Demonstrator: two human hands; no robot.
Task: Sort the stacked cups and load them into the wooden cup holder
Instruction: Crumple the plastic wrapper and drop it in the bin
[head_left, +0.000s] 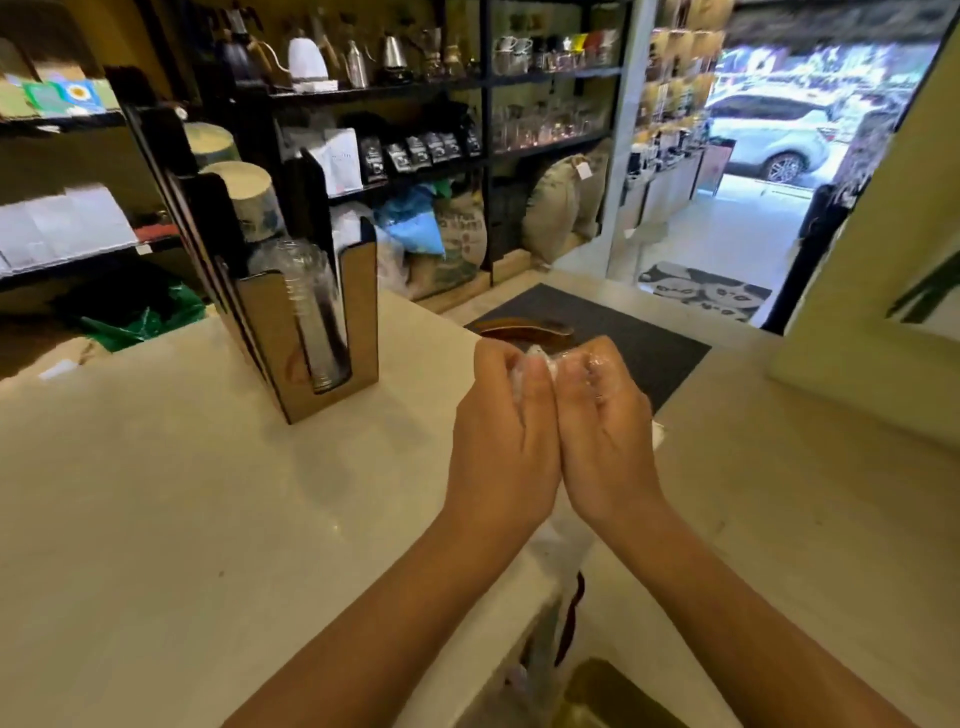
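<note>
The wooden cup holder (270, 332) stands on the pale counter (156, 493), left of centre. Its front slot holds a stack of clear plastic cups (311, 301). Behind that rise two stacks of white paper cups (249, 192), one in each of the further slots. My left hand (501, 431) and my right hand (602, 431) are pressed side by side to the right of the holder. Both are closed on a crumpled piece of clear plastic wrap (540, 361) that shows between the fingertips. No cup is in either hand.
A dark mat (623, 332) with a brown wooden tray (524, 332) lies beyond my hands. Shelves with kettles, coffee bags and sacks fill the back. An open doorway is at the right. A gap in the counter runs below my wrists.
</note>
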